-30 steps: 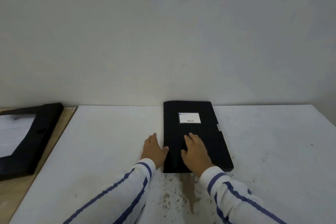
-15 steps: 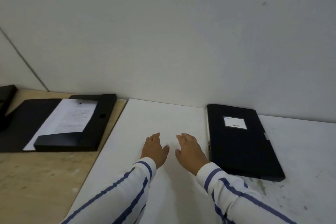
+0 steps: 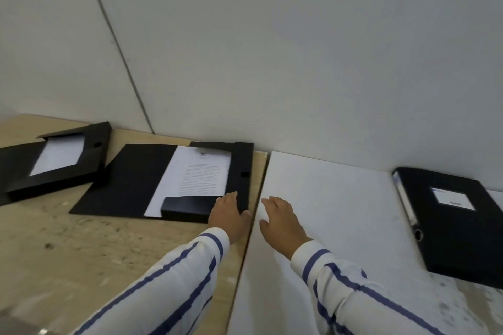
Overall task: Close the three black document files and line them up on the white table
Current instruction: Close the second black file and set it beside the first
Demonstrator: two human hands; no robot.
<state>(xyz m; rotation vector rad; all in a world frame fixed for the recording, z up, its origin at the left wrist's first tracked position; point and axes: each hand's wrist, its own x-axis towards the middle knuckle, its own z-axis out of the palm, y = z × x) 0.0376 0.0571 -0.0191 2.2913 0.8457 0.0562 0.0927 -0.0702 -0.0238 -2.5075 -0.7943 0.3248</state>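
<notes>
One closed black file [image 3: 460, 228] with a white label lies on the white table [image 3: 326, 198] at the right. An open black file [image 3: 136, 179] holding a printed sheet lies on the wooden table [image 3: 68, 247], just left of the white table's edge. A second open file [image 3: 51, 160] with a white sheet lies further left. My left hand [image 3: 227, 216] hovers over the near right corner of the middle file, fingers spread, holding nothing. My right hand [image 3: 281, 221] is open above the white table's left edge.
A grey wall [image 3: 272, 49] runs close behind both tables. The white table's near right part is stained with brown specks [image 3: 457, 307]. The two tables meet at a seam between my hands.
My view and both hands have swung left, away from the closed file. My left hand has reached the corner of the middle open file; the far left file has come into view.
</notes>
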